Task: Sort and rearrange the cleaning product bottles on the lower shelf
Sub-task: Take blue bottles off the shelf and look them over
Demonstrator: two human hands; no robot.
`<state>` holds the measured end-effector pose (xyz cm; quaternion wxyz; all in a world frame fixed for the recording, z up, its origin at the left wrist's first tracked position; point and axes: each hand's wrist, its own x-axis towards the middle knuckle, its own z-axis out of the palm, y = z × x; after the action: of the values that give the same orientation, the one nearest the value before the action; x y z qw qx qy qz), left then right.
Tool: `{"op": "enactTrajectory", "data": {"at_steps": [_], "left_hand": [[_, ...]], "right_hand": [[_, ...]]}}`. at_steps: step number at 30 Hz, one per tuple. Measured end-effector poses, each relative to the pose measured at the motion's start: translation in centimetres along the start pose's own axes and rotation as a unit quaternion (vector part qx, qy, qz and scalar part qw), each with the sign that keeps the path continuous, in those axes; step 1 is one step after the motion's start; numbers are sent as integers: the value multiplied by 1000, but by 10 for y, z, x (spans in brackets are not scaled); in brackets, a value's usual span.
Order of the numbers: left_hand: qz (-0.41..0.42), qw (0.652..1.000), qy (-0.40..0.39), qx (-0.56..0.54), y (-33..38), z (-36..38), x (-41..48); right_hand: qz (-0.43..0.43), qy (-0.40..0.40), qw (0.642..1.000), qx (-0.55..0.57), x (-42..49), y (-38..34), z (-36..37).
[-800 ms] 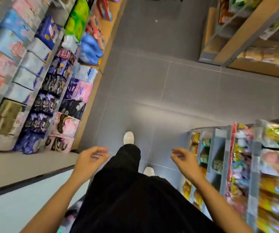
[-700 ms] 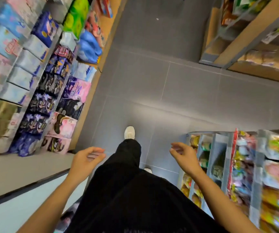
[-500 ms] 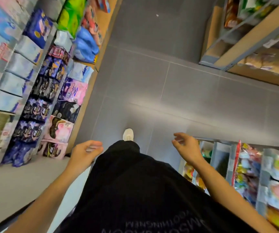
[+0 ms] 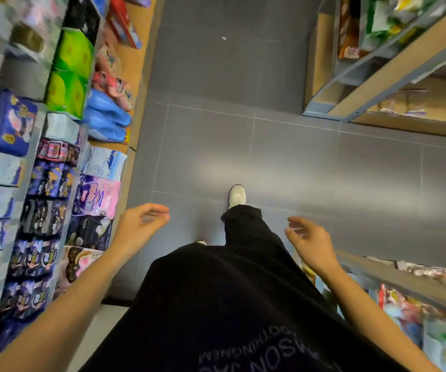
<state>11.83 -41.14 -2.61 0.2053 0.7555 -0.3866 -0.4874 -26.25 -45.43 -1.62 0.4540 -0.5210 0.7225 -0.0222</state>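
- Plainly, my left hand (image 4: 142,224) at seven o'clock and right hand (image 4: 310,242) at five hang loosely curled and empty, spread for balance, I judge.
- I can identify no cleaning product bottles in view.
- Glossy, soft packs (image 4: 97,196) fill nine o'clock, and matte grey floor tiles (image 4: 297,157) lie at twelve.
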Motion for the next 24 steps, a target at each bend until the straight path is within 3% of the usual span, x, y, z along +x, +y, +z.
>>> {"op": "enactTrajectory", "data": {"at_steps": [6, 14, 24], "left_hand": [[-2, 999, -6, 33, 89, 6, 80], [-32, 999, 19, 23, 154, -19, 165], [18, 1000, 11, -20, 270, -79, 358]], "right_hand": [[-18, 6, 1000, 7, 99, -45, -75], [-78, -3, 997, 17, 219, -148, -143], [-87, 16, 996, -15, 372, -298, -192]]}}
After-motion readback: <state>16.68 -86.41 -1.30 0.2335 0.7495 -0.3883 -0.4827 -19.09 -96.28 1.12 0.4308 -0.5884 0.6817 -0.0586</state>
